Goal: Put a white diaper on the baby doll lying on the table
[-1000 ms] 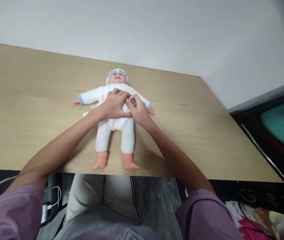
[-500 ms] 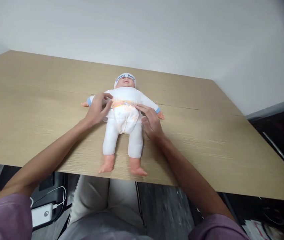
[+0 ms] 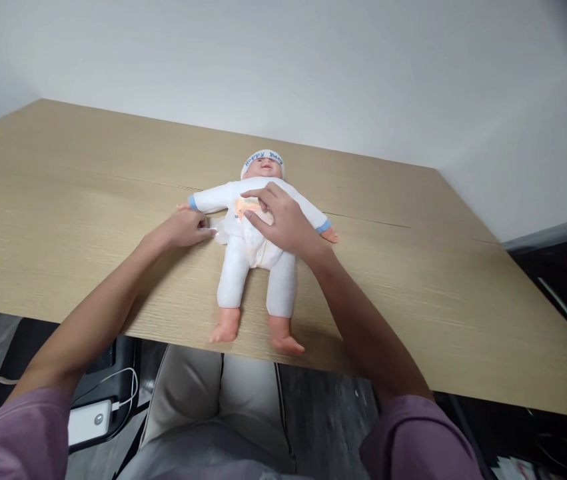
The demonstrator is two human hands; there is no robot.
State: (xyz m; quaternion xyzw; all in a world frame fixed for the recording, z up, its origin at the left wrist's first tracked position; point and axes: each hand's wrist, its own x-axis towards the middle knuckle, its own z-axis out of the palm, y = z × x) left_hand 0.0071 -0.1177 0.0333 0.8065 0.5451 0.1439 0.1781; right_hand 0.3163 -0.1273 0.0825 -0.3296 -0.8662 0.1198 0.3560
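Observation:
On its back lies a baby doll (image 3: 234,273) in a white outfit with blue cuffs and a lettered white hat (image 3: 264,157), its feet toward me. A white diaper (image 3: 256,247) with an orange-patterned waistband is around its hips. My left hand (image 3: 183,229), at the doll's left-of-picture side, is closed, pinching the white side wing of the diaper, which stretches out from the hip. Over the diaper's front hovers or rests my right hand (image 3: 288,220), thumb and fingers apart near the waistband; part of the diaper is hidden beneath it.
The doll is on a wooden table (image 3: 413,293) with a pale wall (image 3: 283,73) behind it. Below the front edge, a white power bank (image 3: 88,422) with a cable sits on a black surface at the left. Dark furniture stands at the right.
My left hand has moved outward from the doll's waist and taken hold of the diaper's side wing. My right hand has shifted from the right hip to above the waistband's middle.

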